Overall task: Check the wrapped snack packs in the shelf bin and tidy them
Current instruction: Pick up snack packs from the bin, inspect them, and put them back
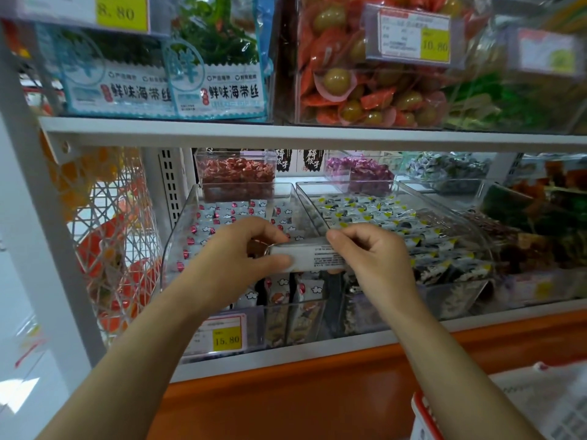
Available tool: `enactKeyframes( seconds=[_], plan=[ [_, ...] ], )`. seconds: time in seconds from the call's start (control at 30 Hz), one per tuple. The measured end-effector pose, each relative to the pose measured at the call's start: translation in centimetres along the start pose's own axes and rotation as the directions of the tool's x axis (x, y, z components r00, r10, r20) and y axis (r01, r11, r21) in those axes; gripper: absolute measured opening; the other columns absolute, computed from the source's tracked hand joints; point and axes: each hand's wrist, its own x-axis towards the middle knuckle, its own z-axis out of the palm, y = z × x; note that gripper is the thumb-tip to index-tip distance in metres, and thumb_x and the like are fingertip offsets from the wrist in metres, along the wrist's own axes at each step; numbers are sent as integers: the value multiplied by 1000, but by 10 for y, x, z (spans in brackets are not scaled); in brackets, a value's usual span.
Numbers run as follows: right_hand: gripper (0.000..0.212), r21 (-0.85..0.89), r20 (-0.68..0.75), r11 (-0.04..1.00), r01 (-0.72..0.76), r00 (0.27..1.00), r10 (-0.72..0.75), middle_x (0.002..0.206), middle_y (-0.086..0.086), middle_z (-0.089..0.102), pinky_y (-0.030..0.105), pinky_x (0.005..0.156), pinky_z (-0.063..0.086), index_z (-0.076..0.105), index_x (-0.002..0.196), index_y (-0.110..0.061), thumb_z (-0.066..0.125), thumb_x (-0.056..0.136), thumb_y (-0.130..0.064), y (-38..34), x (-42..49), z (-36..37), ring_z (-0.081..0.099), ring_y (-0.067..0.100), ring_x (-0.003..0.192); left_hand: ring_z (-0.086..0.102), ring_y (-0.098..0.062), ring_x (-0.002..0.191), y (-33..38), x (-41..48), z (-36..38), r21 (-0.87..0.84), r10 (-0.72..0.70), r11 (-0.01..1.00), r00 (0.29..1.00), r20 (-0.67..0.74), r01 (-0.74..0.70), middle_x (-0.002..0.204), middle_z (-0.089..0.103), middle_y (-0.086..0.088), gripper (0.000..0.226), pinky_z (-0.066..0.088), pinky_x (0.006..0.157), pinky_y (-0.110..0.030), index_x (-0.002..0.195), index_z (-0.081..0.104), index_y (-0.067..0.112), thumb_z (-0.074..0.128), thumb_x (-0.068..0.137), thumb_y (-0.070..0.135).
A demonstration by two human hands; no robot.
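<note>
1. Pinched the left end of one wrapped snack pack [313, 257] with the left grip [241, 249], thumb underneath and curled fingers on top.
2. Pinched the right end of the same pack with the right grip [371, 252], fingers curled over its upper edge.
3. Held the pack level between both grips, white printed back toward the camera, just above the front part of the clear shelf bin [178, 236].
4. Found in that bin more packs [228, 212], white with small red marks: lying in rows at the back, standing upright against the front wall.
5. Found just beside it on the right a second clear bin [470, 217], filled with white, black and yellow packs.
6. Read 15.80 on the yellow price tag [222, 335] at the shelf front, below the left grip.
7. Noted higher up the white upper shelf [286, 133], carrying blue seaweed bags [219, 74].
</note>
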Motion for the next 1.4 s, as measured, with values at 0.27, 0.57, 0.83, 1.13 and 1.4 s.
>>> enactKeyframes(
  seconds=[0.27,0.57,0.83,1.13,1.4],
  plan=[
    [24,223,140,948,-229,969,201,67,-2,71,25,49,56,69,70,-6,60,89,-17,0,6,-11,69,13,62,56,3,56,-2,1,4,-9,79,997,997,-25,-79,85,65,0,14,42,44,-11,92,62,30,63,86,17],
    [18,166,107,982,-93,991,76,85,-4,69,13,58,50,66,99,-30,64,86,-17,1,12,-4,61,-2,62,66,-13,85,-11,11,17,-221,-59,975,973,-225,8,94,69,4,17,55,74,-22,103,65,17,53,93,20],
    [24,337,-171,913,-229,939,298,90,3,67,25,64,58,61,103,-4,68,85,-19,13,33,-1,66,4,60,53,-33,101,-32,74,7,510,-64,851,988,-141,128,109,57,-17,24,40,87,-38,99,54,0,35,96,14],
    [25,361,-158,901,-239,937,312,85,-3,66,38,76,58,59,102,-6,67,85,-21,14,39,6,67,6,57,2,-24,145,-60,116,32,919,-326,393,930,169,-30,157,13,-7,55,2,109,-64,145,24,20,6,99,43],
    [13,225,-161,971,-83,979,121,88,6,64,20,60,55,59,95,-7,65,86,-14,8,62,17,65,17,74,1,-17,145,-60,96,22,890,-300,455,932,200,-45,155,20,0,58,-10,107,-63,141,32,18,4,98,45]
  ],
)
